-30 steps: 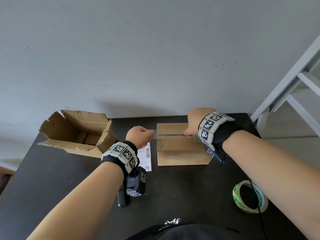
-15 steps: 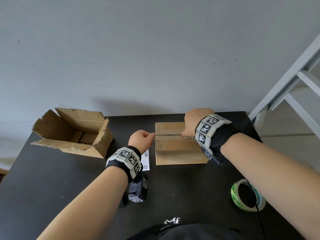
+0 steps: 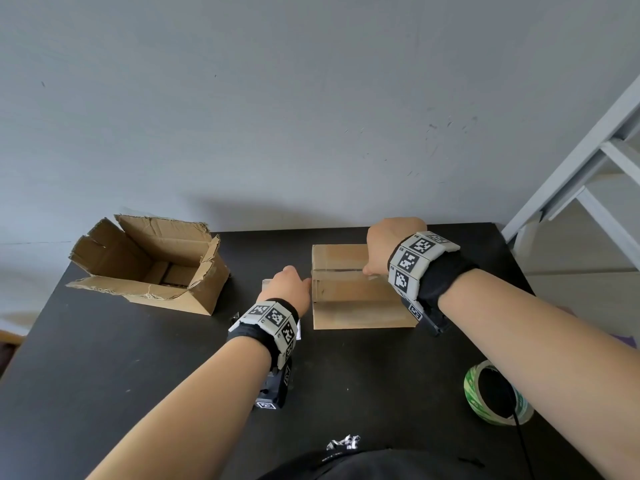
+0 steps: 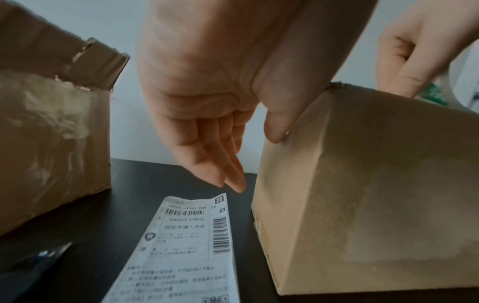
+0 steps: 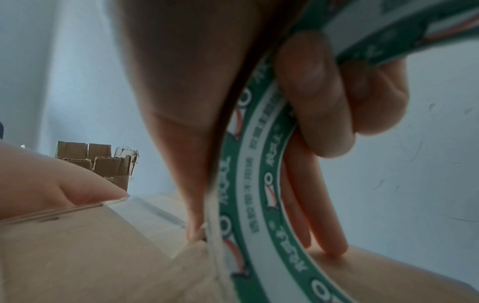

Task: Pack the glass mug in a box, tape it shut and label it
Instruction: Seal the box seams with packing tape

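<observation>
Table (image 3: pixel 104 358) black. Closed box (image 3: pixel 360 306) plain light brown; clear shiny tape strip (image 3: pixel 343 270) across top. Open box (image 3: pixel 145 261) darker brown, no print. Label (image 4: pixel 186 242) white with black writing and black stripe codes. Tape roll (image 5: pixel 259 164) in right hand green and white, small red marks, white writing, maybe little cartoon faces, too blurry. Second tape roll (image 3: pixel 474 393) on table green and white. Wristbands (image 3: pixel 273 320) black, white squares with black blocks. Wall (image 3: pixel 277 98) pale grey.

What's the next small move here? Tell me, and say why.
Probably carry the tape roll down over the box's right edge and press the clear tape onto that side. It already lies along the top seam, the left hand's thumb pins its end on the left side, and the right hand grips the roll at the right end.
</observation>
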Motion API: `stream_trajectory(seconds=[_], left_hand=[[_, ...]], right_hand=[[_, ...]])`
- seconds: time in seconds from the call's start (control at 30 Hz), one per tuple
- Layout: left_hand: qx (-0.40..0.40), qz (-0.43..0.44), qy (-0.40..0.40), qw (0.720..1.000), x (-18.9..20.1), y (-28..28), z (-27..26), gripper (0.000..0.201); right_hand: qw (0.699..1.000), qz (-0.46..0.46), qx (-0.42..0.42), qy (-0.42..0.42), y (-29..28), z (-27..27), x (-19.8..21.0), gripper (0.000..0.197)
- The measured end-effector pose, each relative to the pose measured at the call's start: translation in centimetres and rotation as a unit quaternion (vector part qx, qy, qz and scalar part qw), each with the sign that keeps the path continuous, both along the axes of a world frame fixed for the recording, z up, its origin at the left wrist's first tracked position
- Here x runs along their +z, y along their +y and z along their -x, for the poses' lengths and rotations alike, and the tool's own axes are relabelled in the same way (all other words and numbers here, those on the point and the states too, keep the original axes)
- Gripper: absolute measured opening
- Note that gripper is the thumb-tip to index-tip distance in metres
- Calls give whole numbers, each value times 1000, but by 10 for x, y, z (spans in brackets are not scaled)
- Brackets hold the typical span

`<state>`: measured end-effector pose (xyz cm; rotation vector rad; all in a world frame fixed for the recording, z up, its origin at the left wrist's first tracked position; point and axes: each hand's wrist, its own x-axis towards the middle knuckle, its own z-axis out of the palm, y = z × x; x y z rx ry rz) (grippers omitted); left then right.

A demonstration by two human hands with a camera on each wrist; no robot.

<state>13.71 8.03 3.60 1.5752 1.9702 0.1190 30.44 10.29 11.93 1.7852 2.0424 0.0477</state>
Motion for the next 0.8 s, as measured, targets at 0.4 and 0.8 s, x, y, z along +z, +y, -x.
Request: stream_trajectory(seconds=[0.4,0.8], left_hand=[[-147,-186,-4,971,9,-32,-28,68],[-282,-155,175,930,-1,-40,-31,88]], right_hand=[[1000,1,0,31,-3,-3,5,23],[940,69,-96,319,-12,-56,17,60]])
